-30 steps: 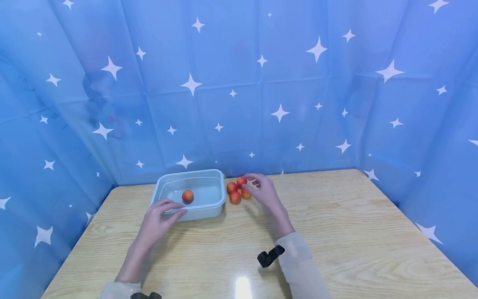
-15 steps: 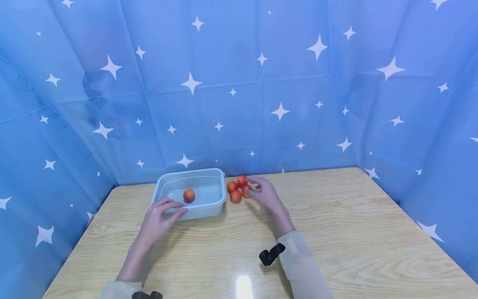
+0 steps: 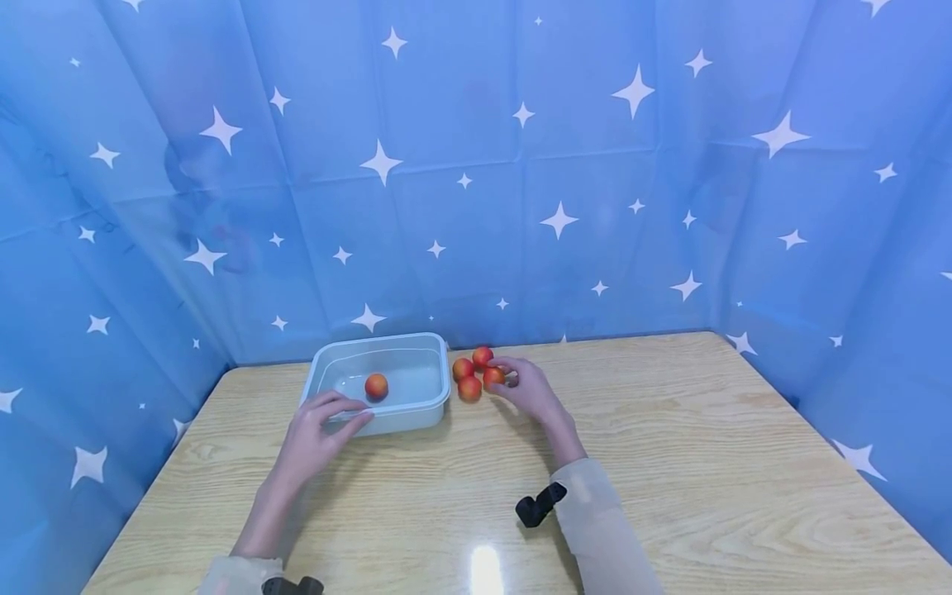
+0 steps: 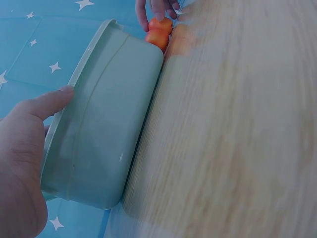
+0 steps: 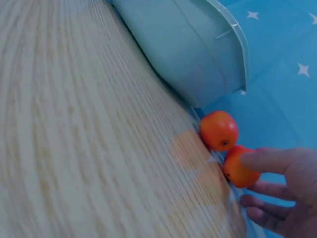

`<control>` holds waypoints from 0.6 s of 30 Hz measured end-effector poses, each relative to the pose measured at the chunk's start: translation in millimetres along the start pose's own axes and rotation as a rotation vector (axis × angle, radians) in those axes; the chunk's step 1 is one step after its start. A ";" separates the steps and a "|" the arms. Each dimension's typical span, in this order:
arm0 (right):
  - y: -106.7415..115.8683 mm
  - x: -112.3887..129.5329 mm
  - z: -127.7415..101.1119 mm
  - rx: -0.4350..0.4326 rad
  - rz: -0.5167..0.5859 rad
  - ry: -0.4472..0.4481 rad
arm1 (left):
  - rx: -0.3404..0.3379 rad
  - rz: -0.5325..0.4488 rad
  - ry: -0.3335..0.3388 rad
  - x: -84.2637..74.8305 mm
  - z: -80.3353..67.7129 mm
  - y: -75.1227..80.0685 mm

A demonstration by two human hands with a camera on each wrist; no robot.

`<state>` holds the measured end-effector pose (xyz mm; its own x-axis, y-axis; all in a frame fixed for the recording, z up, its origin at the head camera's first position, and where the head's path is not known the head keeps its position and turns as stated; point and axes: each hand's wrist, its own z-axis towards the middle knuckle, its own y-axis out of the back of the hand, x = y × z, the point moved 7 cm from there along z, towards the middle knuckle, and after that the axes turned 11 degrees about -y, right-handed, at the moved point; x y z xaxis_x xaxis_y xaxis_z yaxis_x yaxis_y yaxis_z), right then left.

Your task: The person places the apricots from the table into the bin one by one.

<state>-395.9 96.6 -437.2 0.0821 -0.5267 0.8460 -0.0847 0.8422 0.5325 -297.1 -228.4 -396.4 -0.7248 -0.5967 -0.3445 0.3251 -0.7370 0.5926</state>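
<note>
A pale blue plastic tub [image 3: 405, 413] stands at the back left of the wooden table, with one orange-red round fruit [image 3: 376, 386] inside. My left hand [image 3: 355, 413] holds the tub's near rim, thumb on the outer wall [image 4: 106, 134]. Right of the tub lie three similar fruits [image 3: 463, 368] in a cluster, and a fourth fruit [image 3: 493, 377] sits beside them. My right hand [image 3: 502, 378] curls its fingers round that fourth fruit [image 5: 238, 171]. Another fruit [image 5: 219, 130] lies just beside it, near the tub's corner [image 5: 198, 59].
The wooden table [image 3: 669, 446] stretches bare to the right and toward me. Blue star-patterned cloth [image 3: 565, 182] closes in the back and both sides. A black wrist camera mount [image 3: 539, 506] sits on my right sleeve.
My right hand has drawn in toward the fruit cluster and its fingers have curled round the nearest fruit. The left hand and the tub have stayed put.
</note>
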 end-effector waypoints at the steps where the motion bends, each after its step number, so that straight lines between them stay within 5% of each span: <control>1: -0.1 -0.1 0.1 -0.004 0.005 -0.005 | 0.000 0.001 -0.001 0.2 0.0 0.3; 18: 9.5 -3.1 -1.3 -0.060 0.037 -0.072 | 0.000 -0.010 0.010 0.8 0.6 0.1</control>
<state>-395.7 106.4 -434.8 0.0080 -0.5005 0.8657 -0.0266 0.8653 0.5005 -298.0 -228.7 -396.1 -0.7218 -0.5927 -0.3573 0.3184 -0.7428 0.5889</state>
